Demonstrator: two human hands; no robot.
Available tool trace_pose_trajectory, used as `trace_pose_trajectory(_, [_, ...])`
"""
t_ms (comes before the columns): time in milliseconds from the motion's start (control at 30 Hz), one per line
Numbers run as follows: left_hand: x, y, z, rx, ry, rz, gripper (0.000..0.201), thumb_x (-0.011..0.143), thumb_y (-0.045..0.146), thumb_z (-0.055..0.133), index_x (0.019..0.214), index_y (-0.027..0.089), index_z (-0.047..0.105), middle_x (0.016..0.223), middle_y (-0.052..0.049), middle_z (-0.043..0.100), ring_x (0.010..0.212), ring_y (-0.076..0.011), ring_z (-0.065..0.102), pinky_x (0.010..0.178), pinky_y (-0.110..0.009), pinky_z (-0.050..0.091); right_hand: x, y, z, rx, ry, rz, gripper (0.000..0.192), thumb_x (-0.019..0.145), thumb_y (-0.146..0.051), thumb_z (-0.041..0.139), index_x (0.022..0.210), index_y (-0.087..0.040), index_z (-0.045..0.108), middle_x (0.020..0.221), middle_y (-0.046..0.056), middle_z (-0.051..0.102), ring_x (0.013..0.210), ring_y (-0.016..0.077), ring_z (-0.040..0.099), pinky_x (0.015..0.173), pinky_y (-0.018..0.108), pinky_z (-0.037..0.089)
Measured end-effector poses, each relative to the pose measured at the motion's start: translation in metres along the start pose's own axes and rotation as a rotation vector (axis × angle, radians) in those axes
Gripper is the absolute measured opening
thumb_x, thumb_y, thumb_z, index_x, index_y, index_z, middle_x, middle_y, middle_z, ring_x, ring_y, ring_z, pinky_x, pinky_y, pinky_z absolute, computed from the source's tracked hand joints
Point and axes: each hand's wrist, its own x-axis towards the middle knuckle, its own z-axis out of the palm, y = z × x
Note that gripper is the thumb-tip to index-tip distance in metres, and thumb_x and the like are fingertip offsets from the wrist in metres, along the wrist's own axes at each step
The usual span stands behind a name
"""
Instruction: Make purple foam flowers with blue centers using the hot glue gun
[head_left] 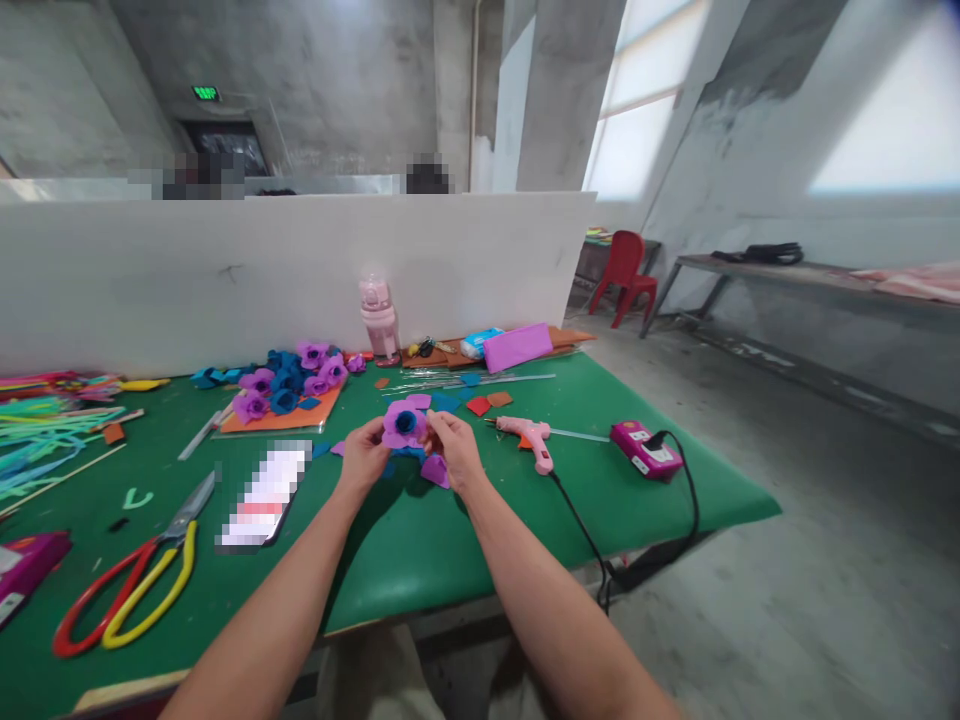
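Between my two hands is a purple paper flower (397, 437) with a dark blue rolled centre, held just above the green table. My left hand (363, 457) grips its left side, with the fingers partly behind it. On the right edge, the thumb and fingers of my right hand (457, 447) pinch a petal. Loose purple petals (436, 471) and blue pieces (445, 402) lie around and under the flower. A pink hot glue gun (528, 437) with a glue stick in its back rests right of my right hand.
Finished flowers (285, 385) are heaped on an orange sheet. Scissors (172, 550) and a phone (266, 495) lie to the left. A pink bottle (379, 320) stands by the white partition (300, 260). The gun's cord hangs over the front edge near a magenta power box (646, 449).
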Motion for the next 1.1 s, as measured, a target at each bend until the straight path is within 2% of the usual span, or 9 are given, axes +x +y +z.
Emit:
trace_pose_trajectory(167, [-0.0001, 0.0001, -0.0008, -0.011, 0.015, 0.004, 0.026, 0.062, 0.026, 0.061, 0.084, 0.013, 0.069, 0.073, -0.001, 0.067, 0.068, -0.0162, 0.059, 0.065, -0.027, 0.047, -0.0001, -0.0024, -0.0003, 0.037, 0.015, 0.002, 0.035, 0.07, -0.051, 0.058, 0.065, -0.016, 0.06, 0.054, -0.002, 0.055, 0.044, 0.007, 0.045, 0.043, 0.02, 0.035])
trace_pose_trajectory(400, [-0.0011, 0.0005, -0.002, 0.059, -0.048, 0.091, 0.019, 0.063, 0.027, 0.061, 0.074, 0.014, 0.068, 0.067, 0.0, 0.065, 0.064, -0.0133, 0.055, 0.065, -0.024, 0.045, -0.002, -0.0023, 0.0026, -0.082, 0.023, -0.089, 0.028, 0.066, -0.045, 0.064, 0.065, -0.018, 0.056, 0.052, -0.006, 0.049, 0.045, 0.0065, 0.042, 0.046, 0.02, 0.034])
trace_pose_trajectory(633, [-0.001, 0.0051, -0.0014, 0.081, -0.062, 0.122, 0.018, 0.063, 0.026, 0.057, 0.072, 0.014, 0.067, 0.069, -0.001, 0.067, 0.066, -0.014, 0.057, 0.066, -0.024, 0.046, -0.0015, -0.003, 0.0032, -0.102, 0.034, -0.068, 0.03, 0.065, -0.046, 0.064, 0.06, -0.018, 0.053, 0.049, -0.007, 0.045, 0.043, 0.0067, 0.039, 0.045, 0.021, 0.032])
trace_pose_trajectory(833, [-0.001, 0.0049, -0.0017, 0.066, 0.012, 0.03, 0.023, 0.063, 0.024, 0.057, 0.079, 0.014, 0.069, 0.068, 0.0, 0.067, 0.064, -0.0146, 0.057, 0.062, -0.024, 0.047, -0.0035, -0.0035, 0.0024, -0.085, -0.044, 0.043, 0.035, 0.068, -0.051, 0.059, 0.059, -0.018, 0.053, 0.048, -0.004, 0.05, 0.045, 0.0075, 0.044, 0.047, 0.02, 0.034])
trace_pose_trajectory(967, [-0.0012, 0.0058, -0.0016, 0.037, 0.041, -0.037, 0.023, 0.062, 0.026, 0.059, 0.08, 0.014, 0.069, 0.064, 0.001, 0.066, 0.06, -0.0145, 0.057, 0.057, -0.023, 0.047, -0.0035, -0.0016, 0.0017, -0.084, -0.1, 0.025, 0.03, 0.067, -0.046, 0.063, 0.061, -0.017, 0.056, 0.05, -0.004, 0.05, 0.045, 0.0065, 0.042, 0.047, 0.019, 0.035])
trace_pose_trajectory(1100, [-0.0004, 0.0042, -0.0013, 0.032, 0.033, -0.03, 0.023, 0.062, 0.026, 0.061, 0.08, 0.014, 0.069, 0.063, 0.001, 0.066, 0.061, -0.0149, 0.057, 0.057, -0.023, 0.047, -0.0036, -0.0016, 0.0017, -0.09, -0.109, 0.009, 0.028, 0.066, -0.044, 0.065, 0.061, -0.018, 0.057, 0.051, -0.003, 0.051, 0.046, 0.0068, 0.043, 0.047, 0.019, 0.036])
